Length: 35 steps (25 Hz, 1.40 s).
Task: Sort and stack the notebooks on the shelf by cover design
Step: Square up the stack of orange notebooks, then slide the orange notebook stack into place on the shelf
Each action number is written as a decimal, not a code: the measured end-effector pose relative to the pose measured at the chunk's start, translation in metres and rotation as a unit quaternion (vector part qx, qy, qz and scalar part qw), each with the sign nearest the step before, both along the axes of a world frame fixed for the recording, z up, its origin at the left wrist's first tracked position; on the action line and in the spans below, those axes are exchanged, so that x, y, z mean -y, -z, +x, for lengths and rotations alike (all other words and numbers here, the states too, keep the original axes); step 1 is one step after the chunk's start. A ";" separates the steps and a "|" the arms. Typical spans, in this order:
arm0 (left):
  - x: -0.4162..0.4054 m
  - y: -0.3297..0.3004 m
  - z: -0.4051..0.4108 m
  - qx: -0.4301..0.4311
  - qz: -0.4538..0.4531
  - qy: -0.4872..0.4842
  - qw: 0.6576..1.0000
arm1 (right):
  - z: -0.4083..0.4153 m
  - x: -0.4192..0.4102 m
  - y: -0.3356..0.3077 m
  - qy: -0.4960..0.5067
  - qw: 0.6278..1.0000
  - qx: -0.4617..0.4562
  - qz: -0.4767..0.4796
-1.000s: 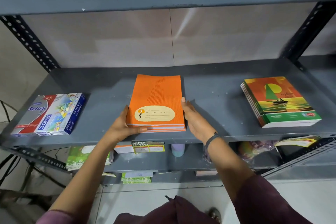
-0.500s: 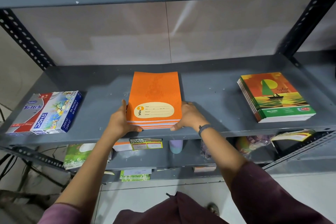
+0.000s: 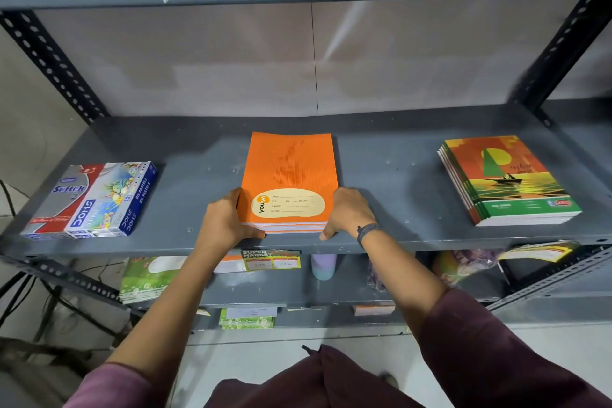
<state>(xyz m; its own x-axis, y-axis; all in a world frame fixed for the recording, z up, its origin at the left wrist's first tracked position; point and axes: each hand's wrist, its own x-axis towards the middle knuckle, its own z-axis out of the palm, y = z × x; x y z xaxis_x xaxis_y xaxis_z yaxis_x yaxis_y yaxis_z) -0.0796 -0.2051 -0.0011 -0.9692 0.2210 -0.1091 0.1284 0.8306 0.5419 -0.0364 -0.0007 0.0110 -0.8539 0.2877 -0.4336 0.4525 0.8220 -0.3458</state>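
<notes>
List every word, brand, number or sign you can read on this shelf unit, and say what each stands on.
"YOUVA", "NAME", "SUBJECT", "SCHOOL": label of the orange notebooks, held between the left hand and right hand.
"Softek": red and silver box.
"DOMS", "OIL PASTELS", "12": blue box.
"GOLD": sailboat notebooks; other print too small.
"SUPER MARKET": price tag; its numbers are blurred.

Soft, even light is falling from above and in front, leaving a pale diagonal glare streak on the back panel (image 3: 334, 46) above the shelf (image 3: 390, 172). Below the shelf everything is sinking into dim shadow. Uprights are bowing outward at the edges; corners are looking slightly soft.
</notes>
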 end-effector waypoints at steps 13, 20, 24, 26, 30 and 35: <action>0.002 0.006 -0.004 0.048 0.045 -0.044 0.997 | 0.000 0.007 -0.003 0.023 1.000 0.003 -0.003; 0.013 0.013 -0.006 0.071 0.100 -0.033 0.992 | -0.001 -0.001 0.008 0.021 0.999 -0.008 -0.048; 0.016 0.015 -0.008 0.067 0.110 -0.034 0.991 | -0.001 -0.003 0.012 0.027 0.998 -0.015 -0.056; 0.012 0.015 -0.006 0.067 0.119 -0.032 0.990 | 0.000 -0.008 0.011 0.031 0.998 -0.018 -0.060; -0.008 0.018 0.000 0.072 0.163 -0.017 0.984 | 0.007 -0.031 0.007 0.040 0.998 -0.016 -0.051; -0.039 0.023 0.001 0.077 0.174 0.021 0.981 | 0.023 -0.059 0.005 0.055 0.998 -0.014 -0.042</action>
<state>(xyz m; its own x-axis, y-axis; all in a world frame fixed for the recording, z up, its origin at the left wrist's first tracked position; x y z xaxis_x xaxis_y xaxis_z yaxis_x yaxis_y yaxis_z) -0.0789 -0.1659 -0.0243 -0.9361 0.3111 -0.1641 0.0535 0.5869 0.8079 -0.0137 0.0588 0.0056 -0.8315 0.3434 -0.4366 0.5271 0.7359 -0.4250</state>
